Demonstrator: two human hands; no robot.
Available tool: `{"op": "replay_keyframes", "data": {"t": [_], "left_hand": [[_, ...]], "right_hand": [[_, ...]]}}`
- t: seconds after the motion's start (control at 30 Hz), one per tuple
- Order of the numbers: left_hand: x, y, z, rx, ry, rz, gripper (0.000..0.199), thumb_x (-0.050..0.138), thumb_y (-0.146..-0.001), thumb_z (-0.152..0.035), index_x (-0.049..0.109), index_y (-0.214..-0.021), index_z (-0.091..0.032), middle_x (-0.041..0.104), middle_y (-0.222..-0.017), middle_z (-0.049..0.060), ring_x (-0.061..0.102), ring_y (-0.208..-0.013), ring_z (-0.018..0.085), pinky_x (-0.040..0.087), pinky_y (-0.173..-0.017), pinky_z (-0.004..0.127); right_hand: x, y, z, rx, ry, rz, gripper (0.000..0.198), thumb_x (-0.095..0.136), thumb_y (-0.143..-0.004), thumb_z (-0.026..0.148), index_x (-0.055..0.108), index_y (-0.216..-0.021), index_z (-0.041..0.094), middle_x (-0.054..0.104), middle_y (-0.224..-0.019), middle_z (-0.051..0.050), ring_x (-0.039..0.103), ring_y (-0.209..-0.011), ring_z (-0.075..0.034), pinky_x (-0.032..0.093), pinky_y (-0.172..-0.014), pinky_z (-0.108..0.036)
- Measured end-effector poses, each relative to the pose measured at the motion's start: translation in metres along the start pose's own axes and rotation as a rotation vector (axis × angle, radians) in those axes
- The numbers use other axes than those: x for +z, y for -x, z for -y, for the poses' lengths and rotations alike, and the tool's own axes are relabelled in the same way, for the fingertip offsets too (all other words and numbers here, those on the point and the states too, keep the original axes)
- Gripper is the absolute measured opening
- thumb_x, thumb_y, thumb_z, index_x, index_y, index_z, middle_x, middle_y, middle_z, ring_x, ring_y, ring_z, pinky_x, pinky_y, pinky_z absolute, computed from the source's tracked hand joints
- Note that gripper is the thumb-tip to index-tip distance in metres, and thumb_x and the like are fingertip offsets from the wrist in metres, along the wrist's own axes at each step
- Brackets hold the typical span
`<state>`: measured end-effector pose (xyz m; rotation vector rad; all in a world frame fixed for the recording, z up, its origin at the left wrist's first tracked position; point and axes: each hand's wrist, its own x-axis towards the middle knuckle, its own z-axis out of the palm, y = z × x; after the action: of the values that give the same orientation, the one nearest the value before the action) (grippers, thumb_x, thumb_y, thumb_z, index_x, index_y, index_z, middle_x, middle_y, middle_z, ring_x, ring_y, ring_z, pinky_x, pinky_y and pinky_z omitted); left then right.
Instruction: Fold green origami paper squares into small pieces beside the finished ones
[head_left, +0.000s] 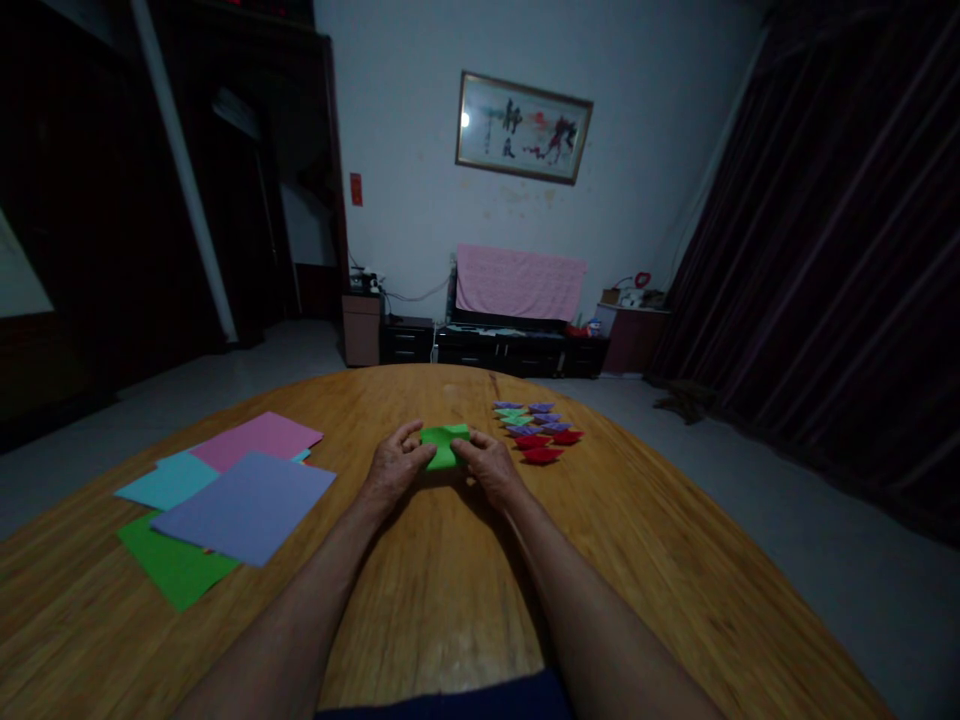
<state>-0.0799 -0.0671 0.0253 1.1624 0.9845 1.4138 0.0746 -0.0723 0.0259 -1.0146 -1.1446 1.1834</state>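
Note:
Between my two hands is a small folded piece of green paper (442, 452), held just above the table with a crease or flap along its upper edge. My left hand (397, 464) pinches its left side, the thumb lying on the front face. On the opposite side, my right hand (487, 466) grips the paper with the thumb pressed near its upper right part. The fingers behind the paper are partly hidden. Just to the right of my right hand lie several folded paper boats, among them a red boat (541, 456) and a purple boat (556, 428).
Loose square sheets overlap at the left of the round wooden table (420, 620): a purple sheet (247, 510), a pink sheet (259, 438), a light blue sheet (169, 480) and a green sheet (176, 565). Beyond the table stands a low black cabinet (499, 352).

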Motion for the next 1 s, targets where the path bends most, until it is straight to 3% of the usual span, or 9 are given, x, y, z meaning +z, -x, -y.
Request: {"op": "replay_keyframes", "data": {"t": [0.1,0.2,0.43,1.0], "left_hand": [[-0.003,-0.001,0.003,-0.017,-0.052,0.02,0.034,0.078,-0.054,-0.036,0.068,-0.076,-0.011,0.061,-0.059,-0.002,0.052,-0.051,0.01,0.038,-0.05,0.021],[-0.005,0.001,0.002,-0.01,-0.092,0.02,0.028,0.076,-0.059,-0.037,0.065,-0.066,-0.013,0.057,-0.053,-0.004,0.047,-0.047,0.008,0.033,-0.046,0.02],[-0.001,0.006,-0.004,-0.024,-0.089,0.022,0.028,0.075,-0.058,-0.039,0.064,-0.063,-0.014,0.056,-0.05,-0.004,0.045,-0.045,0.008,0.032,-0.044,0.02],[-0.002,0.008,-0.004,-0.02,-0.142,0.039,0.036,0.074,-0.06,-0.049,0.059,-0.056,-0.016,0.046,-0.046,-0.006,0.036,-0.041,0.007,0.025,-0.042,0.021]], "right_hand": [[0.001,0.001,0.001,-0.027,0.016,0.01,0.032,0.074,-0.06,0.038,0.07,-0.081,0.014,0.064,-0.068,0.0,0.052,-0.058,-0.012,0.038,-0.053,-0.023],[0.001,0.001,0.002,-0.043,0.019,0.017,0.032,0.074,-0.06,0.04,0.07,-0.079,0.014,0.062,-0.066,0.001,0.05,-0.058,-0.011,0.037,-0.052,-0.022],[0.002,0.002,0.002,-0.083,0.075,-0.006,0.033,0.071,-0.064,0.045,0.068,-0.074,0.014,0.056,-0.061,0.003,0.046,-0.055,-0.011,0.034,-0.051,-0.023],[0.002,0.002,0.003,-0.137,0.088,-0.081,0.03,0.069,-0.067,0.043,0.07,-0.079,0.016,0.063,-0.07,0.0,0.051,-0.062,-0.014,0.039,-0.055,-0.023]]}}
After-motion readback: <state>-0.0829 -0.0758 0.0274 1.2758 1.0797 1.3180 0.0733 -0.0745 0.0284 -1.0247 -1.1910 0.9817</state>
